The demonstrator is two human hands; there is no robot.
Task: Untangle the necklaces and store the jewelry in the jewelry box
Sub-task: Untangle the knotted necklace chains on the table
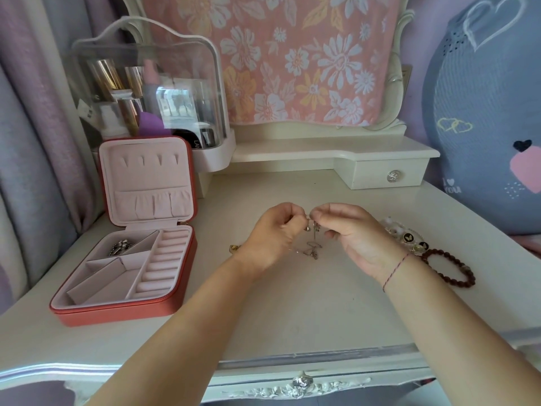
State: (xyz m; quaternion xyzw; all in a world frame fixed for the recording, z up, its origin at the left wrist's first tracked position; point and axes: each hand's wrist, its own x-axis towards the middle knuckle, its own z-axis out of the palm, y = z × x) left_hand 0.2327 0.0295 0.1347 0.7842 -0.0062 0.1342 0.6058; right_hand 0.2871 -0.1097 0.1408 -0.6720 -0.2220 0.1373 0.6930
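A tangle of thin silver necklaces hangs between my two hands above the middle of the white dressing table, its lower loops lying on the tabletop. My left hand pinches the top of the chains from the left. My right hand pinches them from the right, fingertips almost touching the left ones. The red jewelry box stands open at the left, pink lined, with a silver chain piece in its back left compartment. A small gold piece lies just left of my left wrist.
A dark brown bead bracelet and a white-and-black charm bracelet lie right of my right hand. A clear cosmetics case stands behind the box. A small drawer unit sits at the back, a grey plush cushion at the far right.
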